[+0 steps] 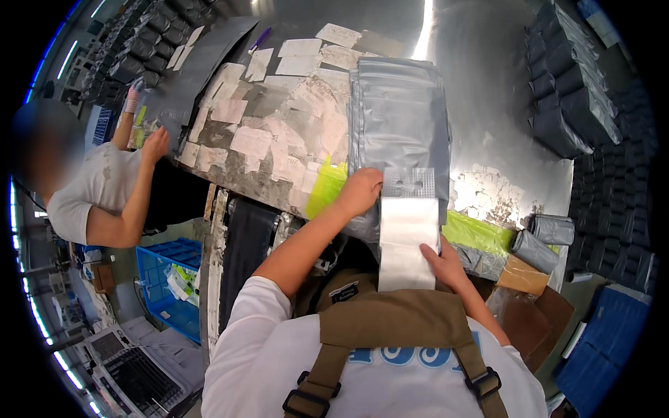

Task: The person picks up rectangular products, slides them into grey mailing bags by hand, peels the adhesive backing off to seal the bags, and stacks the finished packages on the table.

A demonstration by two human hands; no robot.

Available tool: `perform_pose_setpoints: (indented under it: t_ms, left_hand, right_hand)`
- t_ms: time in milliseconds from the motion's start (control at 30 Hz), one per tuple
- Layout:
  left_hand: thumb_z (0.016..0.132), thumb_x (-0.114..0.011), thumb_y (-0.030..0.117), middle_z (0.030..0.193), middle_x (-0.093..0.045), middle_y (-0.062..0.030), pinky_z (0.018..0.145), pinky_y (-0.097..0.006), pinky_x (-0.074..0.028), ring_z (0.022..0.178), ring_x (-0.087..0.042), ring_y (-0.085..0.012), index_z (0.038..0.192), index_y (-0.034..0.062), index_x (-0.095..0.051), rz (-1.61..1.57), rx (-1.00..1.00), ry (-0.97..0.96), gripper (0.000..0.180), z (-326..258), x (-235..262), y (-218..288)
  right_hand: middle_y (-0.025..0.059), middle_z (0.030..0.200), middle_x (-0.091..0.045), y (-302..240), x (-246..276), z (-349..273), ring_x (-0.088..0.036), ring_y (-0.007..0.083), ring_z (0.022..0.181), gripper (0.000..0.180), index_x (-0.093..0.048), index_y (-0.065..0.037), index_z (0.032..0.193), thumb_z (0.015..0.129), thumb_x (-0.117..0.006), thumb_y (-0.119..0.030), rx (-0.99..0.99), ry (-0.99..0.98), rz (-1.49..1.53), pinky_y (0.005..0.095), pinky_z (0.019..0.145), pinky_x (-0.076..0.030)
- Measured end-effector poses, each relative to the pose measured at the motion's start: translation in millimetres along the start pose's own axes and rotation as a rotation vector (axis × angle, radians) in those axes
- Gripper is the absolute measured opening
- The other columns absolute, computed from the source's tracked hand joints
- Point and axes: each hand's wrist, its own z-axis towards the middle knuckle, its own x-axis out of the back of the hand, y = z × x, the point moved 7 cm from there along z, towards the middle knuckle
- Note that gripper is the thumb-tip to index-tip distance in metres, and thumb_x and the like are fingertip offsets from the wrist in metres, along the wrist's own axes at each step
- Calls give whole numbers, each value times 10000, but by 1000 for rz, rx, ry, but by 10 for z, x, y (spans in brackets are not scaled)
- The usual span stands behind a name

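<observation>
A long white plastic sheet [408,237] with a dotted grey end band [410,182] and small dark openings lies over the near end of a stack of grey plastic bags [398,111]. My left hand [361,191] is closed at the left edge of that band, its fingertips hidden. With the thumb on top and the fingers underneath, my right hand [444,265] grips the right edge of the white sheet, whose lower end hangs toward my apron. Yellow-green sheets [327,184] lie beside my left wrist.
The metal table [488,76] carries pale paper patches [251,139] and a purple pen [260,40]. Grey bundles [568,90] stand along the right. A co-worker [104,181] works at the left, above a blue crate [171,279]. Cardboard [523,275] lies near my right arm.
</observation>
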Motion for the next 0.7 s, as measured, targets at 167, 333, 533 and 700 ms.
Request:
perform_pose_setpoints:
  t_ms: [167, 333, 533, 700]
  left_hand:
    - [801, -671, 38, 1036, -668, -132, 853, -401, -499, 975, -609, -343, 952, 18, -679, -58, -16, 59, 153, -106, 76, 72]
    - [788, -693, 38, 995, -661, -127, 808, -383, -502, 944, -609, -326, 920, 25, -693, -42, -59, 233, 132, -142, 48, 144]
    - [759, -716, 32, 841, -606, -111, 711, -375, -488, 821, -598, -289, 847, 33, -701, 7, -49, 442, 89, -254, 363, 495]
    - [761, -696, 9, 846, -620, -109, 705, -379, -492, 798, -601, -305, 880, 24, -670, 138, -208, 480, 123, -410, 347, 627]
  right_hand:
    - [129, 951, -615, -432, 480, 112, -605, 311, 926, 318, -695, -57, 1039, 858, -690, -319, 150, 198, -491, 409, 762, -501]
    - [60, 834, -599, -759, 521, 669, -594, 260, 789, 137, -704, -75, 868, 744, -738, -122, 710, 460, -915, 362, 650, -480]
    - [64, 822, -571, -876, 643, 565, -565, 283, 797, 79, -648, -66, 782, 750, -720, -58, 685, 602, -504, 386, 647, -470]
    - [97, 807, -556, -877, 575, 371, -551, 300, 786, 121, -632, -53, 824, 736, -709, -22, 859, 654, -498, 388, 654, -455]
